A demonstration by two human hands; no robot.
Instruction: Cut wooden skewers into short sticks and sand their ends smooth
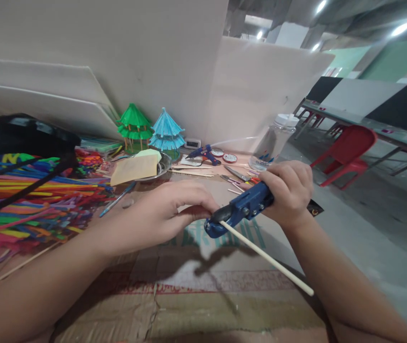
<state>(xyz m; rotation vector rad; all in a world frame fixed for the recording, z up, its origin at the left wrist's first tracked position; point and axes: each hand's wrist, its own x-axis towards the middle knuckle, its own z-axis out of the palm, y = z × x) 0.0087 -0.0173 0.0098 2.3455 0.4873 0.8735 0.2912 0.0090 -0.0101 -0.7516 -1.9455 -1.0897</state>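
Observation:
My right hand (289, 190) is closed around the handles of a dark blue hand cutter (248, 204) with rivets along its side. A thin, pale wooden stick (268, 255) passes through the cutter's jaws, its long part slanting down to the right. My left hand (185, 209) has thumb and forefinger pinched together at the jaws, on the stick's other end, which is mostly hidden by the fingers. Both hands are above a cardboard-covered table (196, 314) with green and red markings, and the cutter casts a shadow on it.
Bundles of colored pipe cleaners (39, 200) lie left, near a pen (117, 199). Behind are a metal bowl (166, 166), green (134, 121) and blue (167, 128) small pavilion models, a glue gun (205, 153), scissors (237, 174) and a clear jar (273, 145). A red chair (353, 147) stands beyond.

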